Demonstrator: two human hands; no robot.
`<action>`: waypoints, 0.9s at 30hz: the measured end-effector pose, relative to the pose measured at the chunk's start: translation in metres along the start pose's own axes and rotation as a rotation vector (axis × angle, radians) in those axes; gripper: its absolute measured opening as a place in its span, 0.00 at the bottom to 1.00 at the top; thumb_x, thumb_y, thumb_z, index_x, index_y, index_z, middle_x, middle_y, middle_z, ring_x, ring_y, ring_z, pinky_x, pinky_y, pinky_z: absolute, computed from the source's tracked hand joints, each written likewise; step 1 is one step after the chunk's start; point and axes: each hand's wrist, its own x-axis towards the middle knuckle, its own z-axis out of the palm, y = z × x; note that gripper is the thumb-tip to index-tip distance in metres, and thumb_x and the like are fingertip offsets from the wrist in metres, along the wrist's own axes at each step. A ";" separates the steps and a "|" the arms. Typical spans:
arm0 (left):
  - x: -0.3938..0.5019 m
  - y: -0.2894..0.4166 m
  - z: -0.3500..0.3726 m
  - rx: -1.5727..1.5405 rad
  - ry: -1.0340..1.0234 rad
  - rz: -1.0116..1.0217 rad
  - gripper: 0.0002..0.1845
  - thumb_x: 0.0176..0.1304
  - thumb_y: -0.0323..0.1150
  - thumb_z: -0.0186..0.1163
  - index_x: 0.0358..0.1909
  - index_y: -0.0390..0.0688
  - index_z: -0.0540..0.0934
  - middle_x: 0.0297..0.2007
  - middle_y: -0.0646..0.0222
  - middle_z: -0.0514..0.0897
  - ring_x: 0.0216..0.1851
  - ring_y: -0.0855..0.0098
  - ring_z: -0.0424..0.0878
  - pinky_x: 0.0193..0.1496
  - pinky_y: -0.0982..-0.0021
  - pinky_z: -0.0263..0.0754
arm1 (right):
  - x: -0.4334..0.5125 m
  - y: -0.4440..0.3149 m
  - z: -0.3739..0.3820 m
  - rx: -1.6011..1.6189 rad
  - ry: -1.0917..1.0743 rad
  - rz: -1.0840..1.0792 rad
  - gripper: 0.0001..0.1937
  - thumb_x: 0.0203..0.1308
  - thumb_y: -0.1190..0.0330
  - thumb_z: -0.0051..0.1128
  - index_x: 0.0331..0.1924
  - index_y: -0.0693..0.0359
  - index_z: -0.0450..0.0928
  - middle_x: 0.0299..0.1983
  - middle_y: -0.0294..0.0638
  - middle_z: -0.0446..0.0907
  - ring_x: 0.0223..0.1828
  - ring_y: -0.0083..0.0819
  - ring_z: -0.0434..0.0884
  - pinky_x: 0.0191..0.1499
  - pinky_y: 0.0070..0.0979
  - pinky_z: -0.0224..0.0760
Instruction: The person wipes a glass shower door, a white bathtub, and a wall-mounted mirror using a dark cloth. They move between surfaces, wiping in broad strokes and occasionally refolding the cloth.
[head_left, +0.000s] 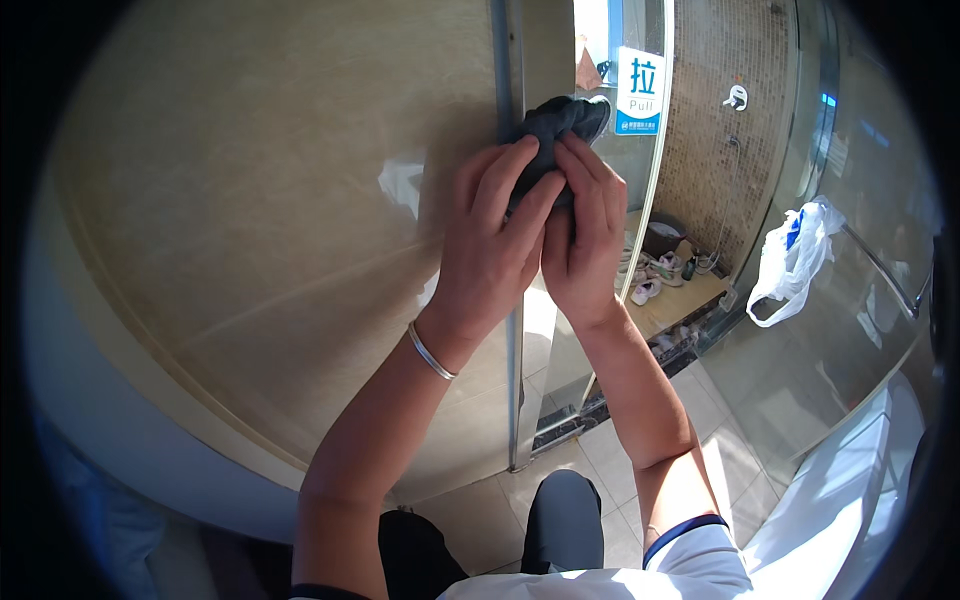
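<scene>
A dark grey cloth (551, 124) is bunched between my two hands, in front of the metal edge strip (504, 67) where the beige tiled wall (285, 187) ends. My left hand (495, 225), with a silver bangle at the wrist, grips the cloth's left and lower side. My right hand (589, 232) grips its right side, close against my left hand. The fingers hide part of the cloth, and whether it touches the wall edge cannot be told. Right of the cloth, a blue and white sign (639, 91) is stuck on the glass door.
Through the glass are shoes (646, 289), a dark bucket (664, 234) and a shower valve (736, 97) on mosaic tile. A white plastic bag (795, 262) hangs by a metal bar (881, 262) at the right. Below it stands a white fixture (825, 487). Grey floor tiles (607, 465) lie below.
</scene>
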 end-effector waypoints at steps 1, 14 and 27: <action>0.002 -0.002 -0.001 0.007 -0.004 0.028 0.18 0.55 0.20 0.63 0.49 0.43 0.85 0.59 0.59 0.76 0.57 0.55 0.75 0.60 0.56 0.71 | -0.003 -0.001 -0.004 -0.001 -0.006 0.007 0.24 0.55 0.81 0.51 0.60 0.69 0.75 0.61 0.52 0.76 0.57 0.50 0.76 0.62 0.40 0.66; -0.069 0.016 0.014 0.051 0.022 -0.022 0.19 0.53 0.27 0.68 0.49 0.45 0.84 0.61 0.61 0.74 0.56 0.55 0.75 0.57 0.59 0.75 | -0.078 -0.009 -0.011 0.067 -0.096 0.168 0.25 0.61 0.82 0.49 0.64 0.67 0.73 0.70 0.60 0.67 0.67 0.54 0.71 0.68 0.41 0.64; -0.083 0.027 0.005 -0.034 -0.029 -0.138 0.18 0.53 0.20 0.64 0.47 0.43 0.86 0.56 0.60 0.75 0.56 0.55 0.74 0.57 0.58 0.72 | -0.094 -0.021 -0.009 0.052 -0.059 0.174 0.27 0.54 0.83 0.53 0.62 0.66 0.76 0.67 0.53 0.71 0.62 0.50 0.72 0.64 0.39 0.64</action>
